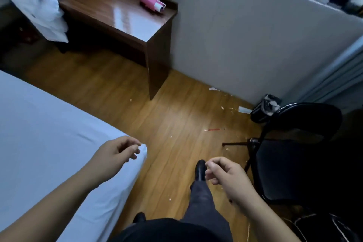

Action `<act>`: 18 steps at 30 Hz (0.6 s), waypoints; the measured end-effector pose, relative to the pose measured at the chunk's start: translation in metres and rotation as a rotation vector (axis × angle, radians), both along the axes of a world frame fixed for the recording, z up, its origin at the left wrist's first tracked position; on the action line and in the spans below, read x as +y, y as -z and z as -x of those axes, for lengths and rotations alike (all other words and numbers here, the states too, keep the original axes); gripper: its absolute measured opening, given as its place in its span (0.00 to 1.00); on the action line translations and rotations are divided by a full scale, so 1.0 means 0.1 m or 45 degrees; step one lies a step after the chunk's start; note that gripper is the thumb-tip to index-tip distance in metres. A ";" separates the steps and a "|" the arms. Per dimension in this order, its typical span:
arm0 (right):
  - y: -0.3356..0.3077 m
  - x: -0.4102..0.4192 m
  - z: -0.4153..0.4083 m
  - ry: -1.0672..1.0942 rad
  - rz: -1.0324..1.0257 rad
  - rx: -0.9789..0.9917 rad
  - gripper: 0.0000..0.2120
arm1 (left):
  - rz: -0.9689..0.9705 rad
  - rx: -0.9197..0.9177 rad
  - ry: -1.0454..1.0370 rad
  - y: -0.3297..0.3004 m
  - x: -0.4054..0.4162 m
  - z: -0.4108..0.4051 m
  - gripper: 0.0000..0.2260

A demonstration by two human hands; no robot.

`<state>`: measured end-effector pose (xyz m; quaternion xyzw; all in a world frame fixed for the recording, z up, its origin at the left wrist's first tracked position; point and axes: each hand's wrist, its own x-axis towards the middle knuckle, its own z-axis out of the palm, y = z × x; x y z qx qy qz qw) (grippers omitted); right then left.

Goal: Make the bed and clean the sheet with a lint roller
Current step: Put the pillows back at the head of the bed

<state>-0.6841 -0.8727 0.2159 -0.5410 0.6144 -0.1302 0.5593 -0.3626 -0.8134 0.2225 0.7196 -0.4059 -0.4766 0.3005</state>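
Left hand: left hand (115,152) hovers over the corner of the bed sheet (39,133), fingers loosely curled and holding nothing; whether the fingertips touch the cloth I cannot tell.
Right hand: right hand (225,177) hangs over the floor (137,104), fingers loosely curled, holding nothing.
Step in hand: the sheet lies smooth and fitted at this corner, so I judge the person is between steps, facing the desk.
Next move: probably crossing to the desk (110,12) and gripping the roller's handle.
Lint roller: one pink lint roller (150,0), lying on the desk by the wall, well apart from both hands.
Count: one bed, one desk, one black chair (294,153), one white bundle of bedding (37,0), one dark bin (265,110).
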 end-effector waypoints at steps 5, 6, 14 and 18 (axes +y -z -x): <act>0.05 -1.56 0.06 -0.265 0.011 0.000 0.08 | -0.109 0.018 -0.299 0.09 -0.77 0.36 0.07; 0.00 -1.84 0.07 -0.321 0.008 0.001 0.07 | -0.126 0.045 -0.334 0.07 -0.88 0.48 0.07; -0.25 -3.77 -0.75 -0.630 0.098 -0.101 0.08 | -0.207 0.132 -0.410 0.07 -1.75 0.87 0.07; -0.14 -4.18 -1.33 -0.757 0.093 -0.135 0.07 | -0.198 0.153 -0.540 0.18 -2.15 0.52 0.09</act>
